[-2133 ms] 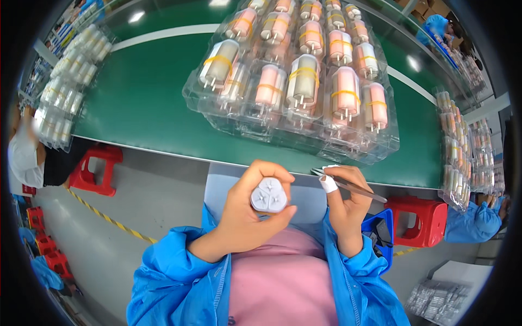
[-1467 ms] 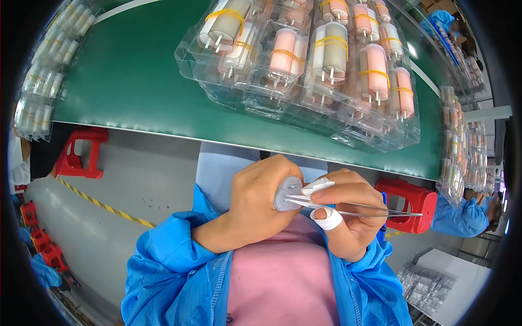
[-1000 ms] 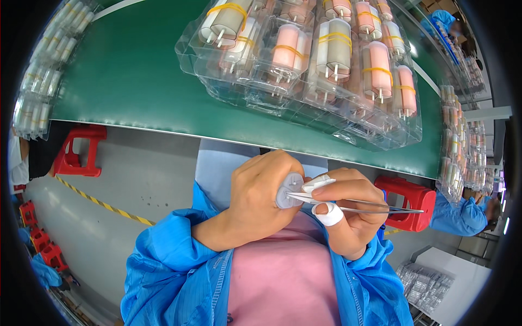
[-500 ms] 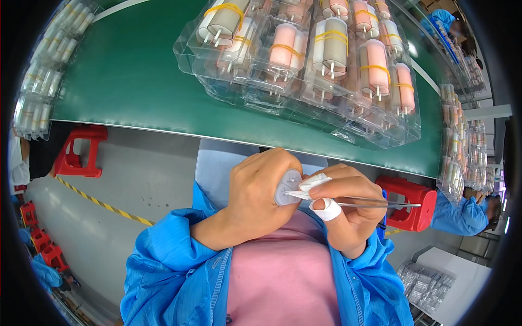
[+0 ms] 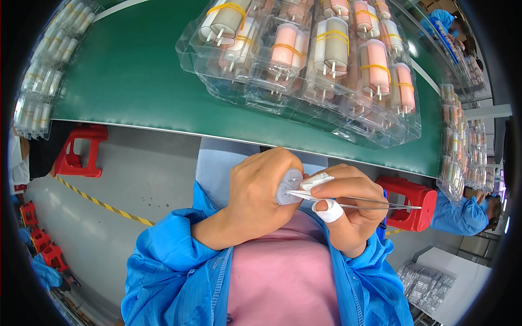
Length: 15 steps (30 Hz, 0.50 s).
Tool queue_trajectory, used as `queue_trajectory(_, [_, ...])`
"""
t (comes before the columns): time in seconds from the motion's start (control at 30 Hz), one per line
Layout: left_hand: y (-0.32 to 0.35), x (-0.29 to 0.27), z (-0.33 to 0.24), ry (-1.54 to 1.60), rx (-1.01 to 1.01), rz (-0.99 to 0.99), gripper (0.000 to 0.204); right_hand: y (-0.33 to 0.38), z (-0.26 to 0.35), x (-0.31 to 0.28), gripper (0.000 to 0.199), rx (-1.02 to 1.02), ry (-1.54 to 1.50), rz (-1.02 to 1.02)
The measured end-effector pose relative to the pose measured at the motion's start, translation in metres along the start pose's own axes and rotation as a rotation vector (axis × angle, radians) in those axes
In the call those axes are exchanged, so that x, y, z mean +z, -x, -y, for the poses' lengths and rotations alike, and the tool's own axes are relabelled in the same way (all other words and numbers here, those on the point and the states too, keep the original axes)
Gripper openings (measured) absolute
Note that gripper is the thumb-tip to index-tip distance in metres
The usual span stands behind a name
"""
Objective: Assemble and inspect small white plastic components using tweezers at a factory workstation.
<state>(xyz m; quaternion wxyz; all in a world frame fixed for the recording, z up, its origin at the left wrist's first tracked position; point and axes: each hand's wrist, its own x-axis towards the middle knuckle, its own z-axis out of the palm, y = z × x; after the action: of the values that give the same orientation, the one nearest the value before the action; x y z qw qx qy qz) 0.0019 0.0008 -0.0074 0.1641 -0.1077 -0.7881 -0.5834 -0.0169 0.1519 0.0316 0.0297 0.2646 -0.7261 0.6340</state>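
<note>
My left hand (image 5: pixel 258 190) is closed around a grey cylindrical piece (image 5: pixel 289 187), whose round end faces to the right. Most of that piece is hidden in the fist. Metal tweezers (image 5: pixel 359 202) lie between the fingers of my right hand (image 5: pixel 348 204), and their tips touch the grey end face. White tape wraps the thumb and a finger of that hand. Both hands are above my lap, just short of the table's front edge.
Stacked clear plastic trays (image 5: pixel 261 95) on the green table (image 5: pixel 130 98) hold pink, white and grey cylinders bound with yellow bands. More trays line both sides. Red stools (image 5: pixel 87 151) stand beyond the table edge, and co-workers in blue sit at right.
Hardly anything differs. The tweezer tips and my right hand have shifted very slightly, while my left hand keeps its hold on the grey piece.
</note>
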Motion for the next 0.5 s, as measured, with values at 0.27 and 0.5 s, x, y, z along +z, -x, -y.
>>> queue_trajectory(0.27, [0.0001,0.0004,0.0012,-0.009,0.003,0.003,0.026,-0.0011,-0.0009,-0.0001,0.014,-0.019,0.028,0.014])
queue_trajectory(0.5, [0.0007,0.0016,0.0027,-0.036,0.014,0.016,0.027,-0.0017,-0.0001,0.0011,0.013,-0.033,0.063,0.01])
